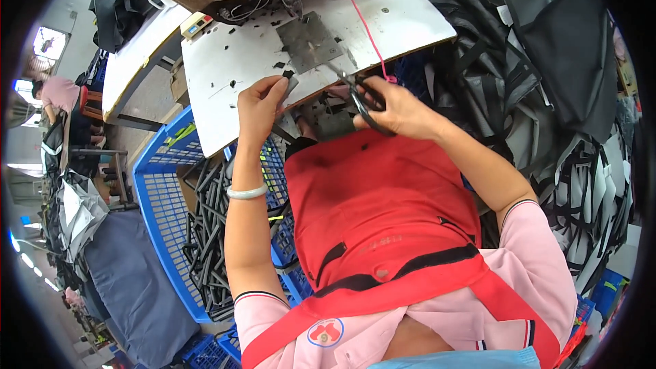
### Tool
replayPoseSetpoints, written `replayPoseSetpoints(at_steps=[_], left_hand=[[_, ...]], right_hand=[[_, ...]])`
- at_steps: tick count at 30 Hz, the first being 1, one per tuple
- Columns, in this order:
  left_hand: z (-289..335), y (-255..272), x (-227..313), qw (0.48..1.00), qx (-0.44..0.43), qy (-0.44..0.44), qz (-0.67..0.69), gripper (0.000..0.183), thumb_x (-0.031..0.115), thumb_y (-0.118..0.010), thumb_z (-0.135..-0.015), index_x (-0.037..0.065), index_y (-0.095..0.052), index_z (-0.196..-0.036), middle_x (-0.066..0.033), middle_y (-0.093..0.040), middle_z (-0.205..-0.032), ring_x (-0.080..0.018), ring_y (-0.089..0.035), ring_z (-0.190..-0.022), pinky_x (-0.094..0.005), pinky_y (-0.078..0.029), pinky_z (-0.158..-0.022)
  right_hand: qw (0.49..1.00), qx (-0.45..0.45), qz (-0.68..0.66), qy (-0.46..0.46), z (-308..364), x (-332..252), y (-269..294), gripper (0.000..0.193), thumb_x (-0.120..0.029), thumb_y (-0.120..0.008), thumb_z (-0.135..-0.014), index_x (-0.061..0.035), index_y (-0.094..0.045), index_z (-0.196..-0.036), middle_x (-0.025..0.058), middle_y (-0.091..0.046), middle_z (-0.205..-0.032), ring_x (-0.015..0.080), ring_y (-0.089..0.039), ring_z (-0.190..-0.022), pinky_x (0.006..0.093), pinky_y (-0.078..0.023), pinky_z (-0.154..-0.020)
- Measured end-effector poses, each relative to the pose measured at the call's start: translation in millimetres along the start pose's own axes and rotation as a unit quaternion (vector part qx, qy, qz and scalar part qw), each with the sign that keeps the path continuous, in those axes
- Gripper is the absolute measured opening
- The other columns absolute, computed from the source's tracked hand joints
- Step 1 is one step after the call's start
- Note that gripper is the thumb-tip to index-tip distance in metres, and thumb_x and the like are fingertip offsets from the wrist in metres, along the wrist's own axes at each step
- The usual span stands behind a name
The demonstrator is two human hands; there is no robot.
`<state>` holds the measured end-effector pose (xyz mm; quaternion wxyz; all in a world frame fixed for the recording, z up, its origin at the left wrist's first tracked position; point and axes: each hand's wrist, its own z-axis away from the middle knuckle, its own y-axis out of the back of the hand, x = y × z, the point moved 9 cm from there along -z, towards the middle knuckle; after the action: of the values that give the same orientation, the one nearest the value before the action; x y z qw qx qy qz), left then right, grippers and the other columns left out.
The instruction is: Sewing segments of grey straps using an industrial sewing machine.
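My left hand [260, 106] pinches a short piece of black strap [288, 86] at the near edge of the white sewing table [232, 61]. My right hand [396, 109] grips black-handled scissors [355, 92], their blades pointing left toward the strap. The two hands are close together over the table edge, above my red apron [376, 205]. A white bracelet [247, 193] sits on my left wrist. The grey metal needle plate [309, 41] lies just beyond the hands.
A blue plastic crate [160, 212] at my left holds several black strap pieces [208, 232]. Piles of black and grey fabric [547, 96] fill the right side. A pink cord [369, 37] crosses the table. Small black scraps dot the tabletop. Another person [58, 92] sits far left.
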<state>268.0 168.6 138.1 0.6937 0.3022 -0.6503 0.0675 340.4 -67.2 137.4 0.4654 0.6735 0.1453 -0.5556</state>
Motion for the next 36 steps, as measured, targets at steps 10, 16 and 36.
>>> replayPoseSetpoints(at_steps=[10, 16, 36], left_hand=[[23, -22, 10, 0.996, -0.044, -0.016, 0.075, 0.025, 0.017, -0.068, -0.089, -0.003, -0.069, -0.103, -0.0018, -0.064, -0.075, -0.0068, -0.052, -0.060, -0.0208, -0.043, -0.054], [26, -26, 12, 0.996, -0.044, -0.001, 0.081, 0.025, 0.019, -0.068, -0.089, -0.002, -0.069, -0.104, -0.0013, -0.064, -0.076, -0.0071, -0.052, -0.060, -0.0211, -0.043, -0.055], [27, -31, 19, 0.990, -0.052, 0.001, 0.134, 0.025, 0.016, -0.069, -0.089, -0.003, -0.069, -0.104, -0.0010, -0.064, -0.076, -0.0070, -0.052, -0.060, -0.0206, -0.043, -0.054]], right_hand=[[0.998, -0.052, 0.005, -0.035, 3, 6, -34, 0.070, -0.047, -0.076, -0.075, 0.0034, -0.054, -0.118, 0.0155, -0.061, -0.092, 0.0234, -0.059, -0.084, 0.0347, -0.047, -0.076], [0.994, -0.062, -0.079, -0.047, 4, 9, -34, 0.047, -0.035, -0.077, -0.080, 0.0021, -0.059, -0.102, 0.0039, -0.053, -0.069, 0.0102, -0.047, -0.063, 0.0282, -0.039, -0.055], [0.994, -0.095, -0.041, 0.019, 3, -4, -22, 0.071, -0.040, -0.072, -0.083, 0.0042, -0.048, -0.132, 0.0112, -0.061, -0.079, 0.0150, -0.054, -0.072, 0.0281, -0.046, -0.066]])
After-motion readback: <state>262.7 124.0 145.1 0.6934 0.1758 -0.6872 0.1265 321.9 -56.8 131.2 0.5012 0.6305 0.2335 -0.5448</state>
